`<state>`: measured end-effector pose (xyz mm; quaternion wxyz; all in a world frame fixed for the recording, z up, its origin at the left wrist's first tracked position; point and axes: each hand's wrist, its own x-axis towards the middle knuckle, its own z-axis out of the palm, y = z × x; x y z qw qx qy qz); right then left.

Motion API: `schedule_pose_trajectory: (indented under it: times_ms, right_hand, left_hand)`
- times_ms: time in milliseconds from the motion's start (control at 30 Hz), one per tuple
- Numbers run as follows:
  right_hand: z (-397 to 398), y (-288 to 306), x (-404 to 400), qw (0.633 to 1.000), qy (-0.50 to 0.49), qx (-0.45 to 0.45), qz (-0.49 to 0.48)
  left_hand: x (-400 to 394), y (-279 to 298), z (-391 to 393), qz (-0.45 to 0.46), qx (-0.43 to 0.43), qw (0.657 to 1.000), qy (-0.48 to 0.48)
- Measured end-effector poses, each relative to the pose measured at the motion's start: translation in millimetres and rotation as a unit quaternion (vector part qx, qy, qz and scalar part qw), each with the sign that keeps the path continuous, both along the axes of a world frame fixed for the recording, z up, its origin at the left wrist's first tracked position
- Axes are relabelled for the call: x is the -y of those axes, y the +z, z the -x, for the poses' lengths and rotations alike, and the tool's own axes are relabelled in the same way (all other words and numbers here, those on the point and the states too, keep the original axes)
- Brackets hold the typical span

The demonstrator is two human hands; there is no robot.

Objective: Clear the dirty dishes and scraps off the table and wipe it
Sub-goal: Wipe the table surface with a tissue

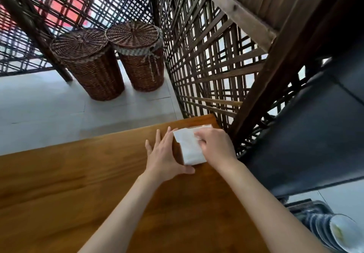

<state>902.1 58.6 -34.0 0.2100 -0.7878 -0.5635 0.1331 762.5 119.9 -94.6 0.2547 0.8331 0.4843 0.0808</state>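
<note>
Nearest, at the bottom right below the desk (pixel 98 183) edge, a white dish (pixel 343 233) with a greenish smear sits off the wooden top, so the clearing looks largely done. Further along the bare boards, both forearms reach toward the far right corner, where a white napkin pack (pixel 190 147) lies against the lattice screen (pixel 206 65). The left hand (pixel 164 158) has a released grip, its fingers straight along the pack's left side and its thumb braced at the near edge. The right hand (pixel 214 146) has its grip curled over the top, seemingly pinching the uppermost sheet, though its fingertips are partly hidden. To do this well, I would keep the left hand pressing the pack flat while the right peels one sheet free, so that the stack does not slide. Beyond, on the pale floor (pixel 39 104), two lidded wicker baskets (pixel 108 59) stand side by side.
</note>
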Motion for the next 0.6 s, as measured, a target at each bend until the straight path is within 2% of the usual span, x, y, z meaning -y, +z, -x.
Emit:
schedule_pose_trajectory:
  times_ms: [267, 433, 600]
  right_hand:
    - [-5, -12, 0, 0.999, -0.023, 0.002, -0.025]
    - [-5, -9, 1, 0.993, -0.073, -0.059, -0.074]
    - [-1, 6, 4, 0.986, -0.087, -0.082, -0.118]
  left_hand:
    - [-6, -7, -2, 0.011, 0.021, 0.999, -0.024]
    - [-3, -7, -1, 0.002, 0.037, 0.999, -0.024]
    - [2, -1, -1, 0.000, 0.068, 0.998, 0.001]
